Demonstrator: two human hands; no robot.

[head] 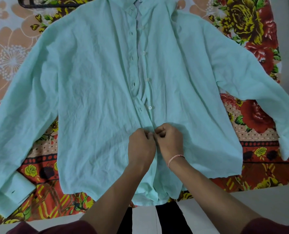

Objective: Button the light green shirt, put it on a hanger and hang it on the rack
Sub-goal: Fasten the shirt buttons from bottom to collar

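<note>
The light green shirt (93, 92) lies face up on the bed, sleeves spread to both sides, collar at the far end. Its front placket is open above my hands, showing three white buttons, the lowest one (150, 107) just beyond my knuckles. My left hand (141, 146) pinches the buttonhole edge and my right hand (170, 141) pinches the button edge; the two meet at the placket low on the shirt. The button between my fingers is hidden. A black hanger (44, 5) lies at the far left, partly under the shirt's shoulder.
A floral bedsheet (258, 125) in red, yellow and peach covers the bed. The bed's near edge runs under my forearms, with pale floor (258, 203) beyond it at the right. A thin band circles my right wrist. The rack is out of view.
</note>
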